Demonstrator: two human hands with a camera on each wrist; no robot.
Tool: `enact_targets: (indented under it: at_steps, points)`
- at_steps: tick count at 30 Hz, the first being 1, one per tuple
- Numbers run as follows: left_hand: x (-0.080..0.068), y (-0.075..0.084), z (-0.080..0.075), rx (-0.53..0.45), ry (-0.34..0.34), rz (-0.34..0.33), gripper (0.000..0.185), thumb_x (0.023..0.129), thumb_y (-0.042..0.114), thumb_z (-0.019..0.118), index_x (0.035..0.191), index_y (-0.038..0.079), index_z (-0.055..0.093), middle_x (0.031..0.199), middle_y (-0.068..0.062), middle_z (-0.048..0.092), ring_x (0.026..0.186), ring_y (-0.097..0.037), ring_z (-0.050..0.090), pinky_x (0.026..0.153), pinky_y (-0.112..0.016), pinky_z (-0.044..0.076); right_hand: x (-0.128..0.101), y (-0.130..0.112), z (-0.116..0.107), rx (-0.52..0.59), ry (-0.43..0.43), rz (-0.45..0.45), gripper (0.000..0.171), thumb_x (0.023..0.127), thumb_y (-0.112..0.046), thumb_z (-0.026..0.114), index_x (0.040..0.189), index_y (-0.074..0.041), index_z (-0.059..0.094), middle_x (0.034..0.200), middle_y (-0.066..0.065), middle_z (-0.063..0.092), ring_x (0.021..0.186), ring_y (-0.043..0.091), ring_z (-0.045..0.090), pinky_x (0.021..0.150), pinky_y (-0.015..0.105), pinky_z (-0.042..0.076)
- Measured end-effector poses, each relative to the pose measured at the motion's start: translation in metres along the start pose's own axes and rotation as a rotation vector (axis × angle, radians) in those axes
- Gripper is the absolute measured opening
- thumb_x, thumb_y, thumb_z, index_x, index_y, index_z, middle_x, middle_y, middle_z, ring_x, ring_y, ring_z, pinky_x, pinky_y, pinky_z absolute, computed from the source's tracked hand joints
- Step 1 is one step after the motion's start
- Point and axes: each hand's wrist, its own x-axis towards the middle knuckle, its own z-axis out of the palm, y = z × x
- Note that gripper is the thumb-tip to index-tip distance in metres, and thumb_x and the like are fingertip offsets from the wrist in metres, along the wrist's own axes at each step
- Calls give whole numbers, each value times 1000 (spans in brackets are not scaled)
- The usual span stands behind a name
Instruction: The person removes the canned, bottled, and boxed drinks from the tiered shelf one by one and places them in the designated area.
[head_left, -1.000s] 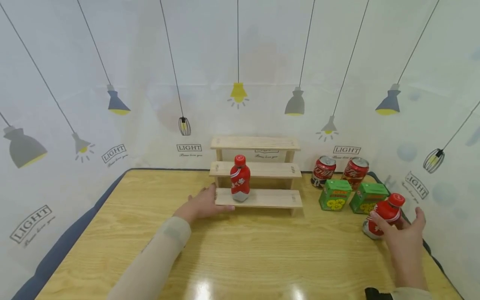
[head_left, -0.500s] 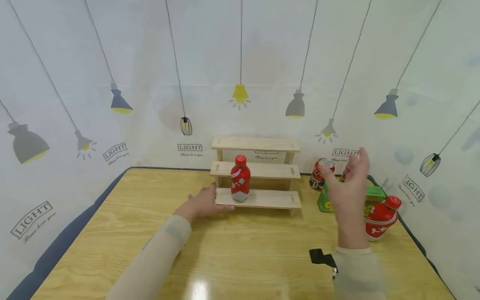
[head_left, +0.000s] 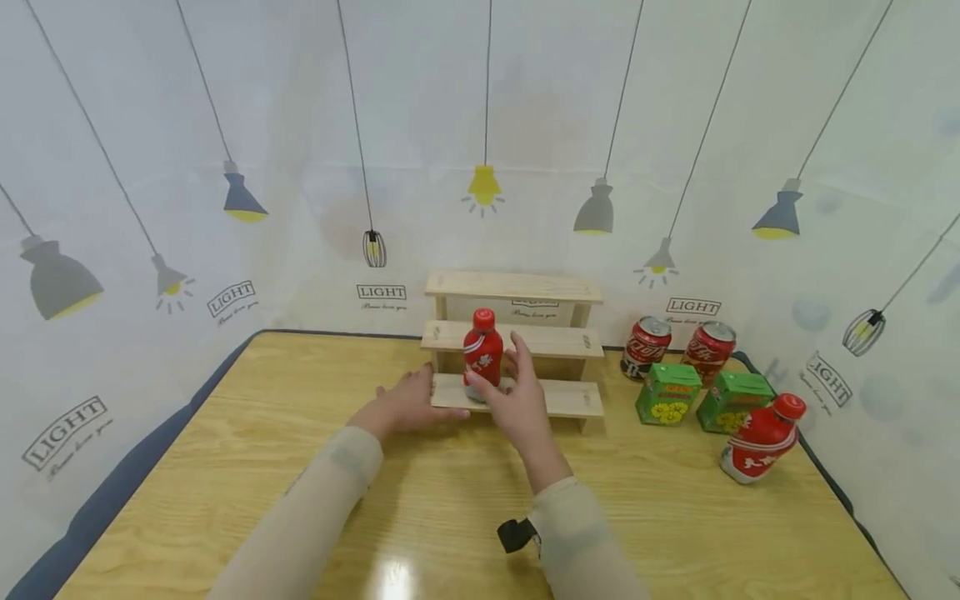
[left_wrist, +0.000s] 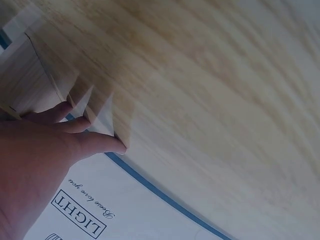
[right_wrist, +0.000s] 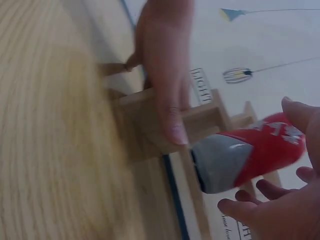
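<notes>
A red-and-white bottle (head_left: 482, 354) with a red cap stands on the lowest step of a three-step wooden display shelf (head_left: 562, 400). My right hand (head_left: 522, 410) is at its right front, thumb across the lower front and fingers on the right side. The right wrist view shows the bottle (right_wrist: 265, 150) between thumb and spread fingers, with a gap below it. At the shelf's left end rests my left hand (head_left: 408, 406), thumb along the front edge of the low step. In the left wrist view, its fingertips (left_wrist: 120, 145) are spread out against the wooden surface.
To the right on the wooden table (head_left: 450, 508) stand two red cans, one (head_left: 647, 346) beside the other (head_left: 709, 348). Before them are two green boxes, one (head_left: 670, 393) left of the other (head_left: 735, 402). Another red bottle (head_left: 761, 437) stands at far right. A patterned wall sheet (head_left: 300, 250) rises behind.
My right hand has let go of the far-right bottle and swung left to the bottle on the shelf. My left hand stays at the shelf's left end.
</notes>
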Motion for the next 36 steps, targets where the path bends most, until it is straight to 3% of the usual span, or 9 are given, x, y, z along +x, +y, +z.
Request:
enact_targets:
  at_steps: [8,12,22,29,36]
  points:
    - [-2,2,-1,-18,8,9,123,77,89,70,165,12,30,164,-16,51,156,-43,40,118,-89,12,9,4,24,-41,42,-12,86,99,-17,77,167,-24,24,159,19,50,145,38,56,122,52,48]
    - [-3,2,-1,-22,2,10,124,75,89,70,164,12,31,163,-16,51,155,-44,41,118,-89,12,12,4,24,-73,48,-5,79,100,-12,75,163,-25,30,153,18,56,141,36,59,120,53,49]
    - [1,0,-1,-5,-3,-12,130,74,92,68,166,9,28,164,-18,49,157,-42,39,120,-88,12,15,8,15,-36,38,12,75,95,-14,81,157,-31,41,145,15,61,133,39,62,114,57,53]
    - [1,1,1,-24,4,1,125,74,89,72,165,14,30,163,-15,51,156,-41,41,119,-88,12,0,9,9,-13,90,31,73,91,-10,85,149,-30,46,140,15,62,126,40,65,108,57,58]
    - [1,2,0,0,10,-6,128,73,92,70,164,11,31,161,-17,52,154,-41,43,120,-87,13,-21,6,-2,-15,152,53,72,87,-9,88,144,-34,52,133,11,63,120,38,65,101,55,60]
